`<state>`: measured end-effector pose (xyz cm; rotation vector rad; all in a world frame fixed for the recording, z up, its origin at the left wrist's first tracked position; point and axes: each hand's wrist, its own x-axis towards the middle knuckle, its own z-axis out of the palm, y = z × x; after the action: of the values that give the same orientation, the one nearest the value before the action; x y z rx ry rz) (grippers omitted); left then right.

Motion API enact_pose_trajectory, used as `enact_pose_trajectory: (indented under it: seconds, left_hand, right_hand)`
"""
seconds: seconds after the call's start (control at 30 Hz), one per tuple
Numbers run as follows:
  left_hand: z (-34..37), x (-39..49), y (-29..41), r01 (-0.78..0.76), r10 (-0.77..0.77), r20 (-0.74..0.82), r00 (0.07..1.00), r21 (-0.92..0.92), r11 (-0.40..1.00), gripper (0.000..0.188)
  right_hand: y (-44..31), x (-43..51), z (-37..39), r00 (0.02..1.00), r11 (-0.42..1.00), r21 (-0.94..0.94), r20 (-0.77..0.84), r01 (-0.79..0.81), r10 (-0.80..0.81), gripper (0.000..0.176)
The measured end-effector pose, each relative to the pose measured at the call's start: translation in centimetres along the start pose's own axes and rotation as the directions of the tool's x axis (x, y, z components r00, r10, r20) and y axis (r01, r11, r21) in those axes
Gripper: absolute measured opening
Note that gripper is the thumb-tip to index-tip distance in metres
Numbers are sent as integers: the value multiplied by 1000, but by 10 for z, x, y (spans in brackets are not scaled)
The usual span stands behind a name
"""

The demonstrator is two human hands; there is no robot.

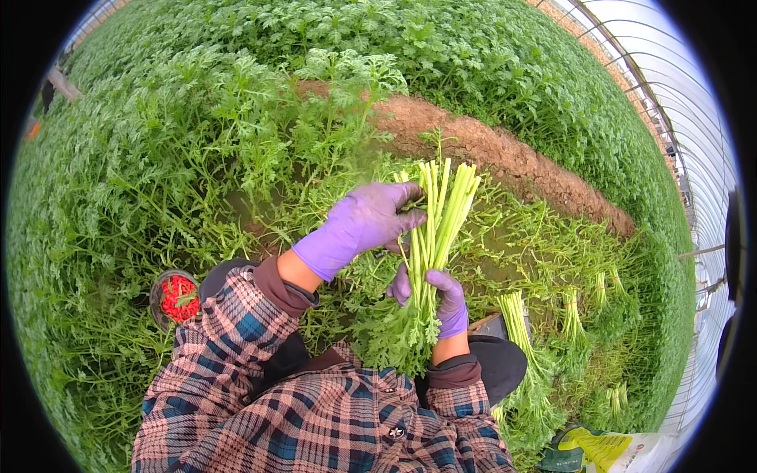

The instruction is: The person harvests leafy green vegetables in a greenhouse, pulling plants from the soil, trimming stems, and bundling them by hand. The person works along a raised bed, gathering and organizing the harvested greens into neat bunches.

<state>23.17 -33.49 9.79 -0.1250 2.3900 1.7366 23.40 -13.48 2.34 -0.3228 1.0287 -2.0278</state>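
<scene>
A bunch of leafy greens with deeply lobed leaves (440,236) is held before my chest, its pale cut stems pointing away from me and its leaves hanging toward my lap. My right hand (446,295), in a purple glove, wraps around the bunch just above the leaves. Higher up, my left hand (369,216), in a matching glove with dark-stained fingertips, has its fingers against the left side of the stems. Part of its grip is hidden behind them. No band shows on this bunch.
Standing greens (195,136) rise close on the left and ahead. A bare soil ridge (502,148) crosses beyond my hands. By my left knee sits a dark bowl (157,298) of small red pieces. Tied bundles (571,316) lie rightward, near a printed plastic bag (609,449).
</scene>
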Motion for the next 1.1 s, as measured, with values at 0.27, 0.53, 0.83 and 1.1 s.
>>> enact_pose_trajectory:
  seconds: [0.27,0.53,0.83,1.1]
  left_hand:
    - [1,3,-5,4,-49,-143,989,-298,955,36]
    - [-71,2,-18,-357,-32,-652,757,-454,816,25]
    - [5,-6,-11,-130,119,-82,989,-145,981,35]
    - [6,-2,-7,-77,58,-93,994,-215,974,34]
  right_hand:
    - [-5,1,0,1000,996,-88,9,-6,7,67]
    - [-10,4,0,998,998,-46,40,46,-44,79]
    - [-8,6,2,1000,990,-137,-27,10,-14,65]
    - [-6,5,-1,999,987,-158,-8,32,-34,68]
